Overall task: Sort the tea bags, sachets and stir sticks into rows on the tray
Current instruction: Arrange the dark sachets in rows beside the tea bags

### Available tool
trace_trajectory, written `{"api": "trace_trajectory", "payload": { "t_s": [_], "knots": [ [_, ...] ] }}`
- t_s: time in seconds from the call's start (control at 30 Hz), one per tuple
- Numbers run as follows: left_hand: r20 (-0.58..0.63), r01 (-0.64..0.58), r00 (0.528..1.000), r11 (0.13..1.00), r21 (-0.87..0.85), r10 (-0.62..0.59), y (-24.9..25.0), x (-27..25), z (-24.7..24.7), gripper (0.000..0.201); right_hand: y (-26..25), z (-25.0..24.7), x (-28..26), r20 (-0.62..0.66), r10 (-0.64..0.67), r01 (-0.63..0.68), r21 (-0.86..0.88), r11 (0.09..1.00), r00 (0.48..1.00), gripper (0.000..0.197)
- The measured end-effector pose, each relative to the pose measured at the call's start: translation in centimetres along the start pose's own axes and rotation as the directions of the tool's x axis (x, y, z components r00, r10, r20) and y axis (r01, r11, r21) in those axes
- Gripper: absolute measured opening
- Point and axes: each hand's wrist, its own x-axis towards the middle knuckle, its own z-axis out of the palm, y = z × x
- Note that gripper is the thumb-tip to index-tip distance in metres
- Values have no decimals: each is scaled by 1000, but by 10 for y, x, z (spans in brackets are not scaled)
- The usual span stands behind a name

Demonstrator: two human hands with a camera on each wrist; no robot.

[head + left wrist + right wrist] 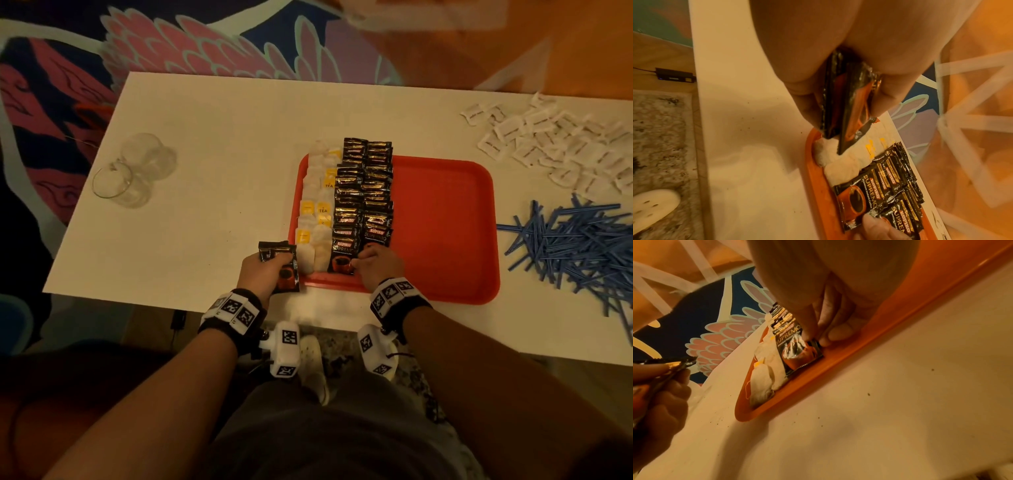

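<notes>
A red tray [445,222] lies mid-table. Its left side holds two rows of white tea bags [317,205] and two rows of black coffee sachets [363,192]. My left hand [263,270] grips a small stack of black sachets [282,263] just off the tray's near left corner; the stack [849,105] stands on edge between thumb and fingers. My right hand [376,265] is at the near end of the sachet rows, its thumb and curled fingers pinching the edge of the front sachet [797,350], which lies flat on the tray [818,382].
A heap of white sachets [555,144] lies at the back right of the table. Blue stir sticks [575,246] are piled right of the tray. Clear glass cups [133,171] sit at the left. The tray's right half is bare red.
</notes>
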Motion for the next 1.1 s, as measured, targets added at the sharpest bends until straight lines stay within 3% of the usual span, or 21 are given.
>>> {"api": "trace_trajectory", "payload": {
  "t_s": [0.27,0.37,0.47,0.53,0.63,0.77,1.1],
  "knots": [
    [77,-57,996,998,17,56,4,-3,25,10,6,-24,-17,-10,-37,38,95,995,999,16],
    [123,-61,991,998,-11,61,8,-8,43,20,4,-29,-29,120,-153,122,232,965,981,19],
    [176,-70,982,998,-1,69,10,-12,62,26,-5,-35,-42,266,-225,106,398,911,937,27],
    [225,-89,970,996,-5,88,11,-14,73,28,-7,-41,-45,273,-255,114,443,889,927,24],
    [254,-56,965,997,-59,69,17,-19,83,37,-3,-52,-47,229,-251,138,416,899,941,20],
    [239,56,971,988,-141,-21,22,-21,91,27,2,-63,-47,191,-266,197,317,928,945,17],
    [196,41,980,995,-90,-23,21,-26,103,13,11,-64,-43,138,-263,231,212,950,955,14]
  ]
}}
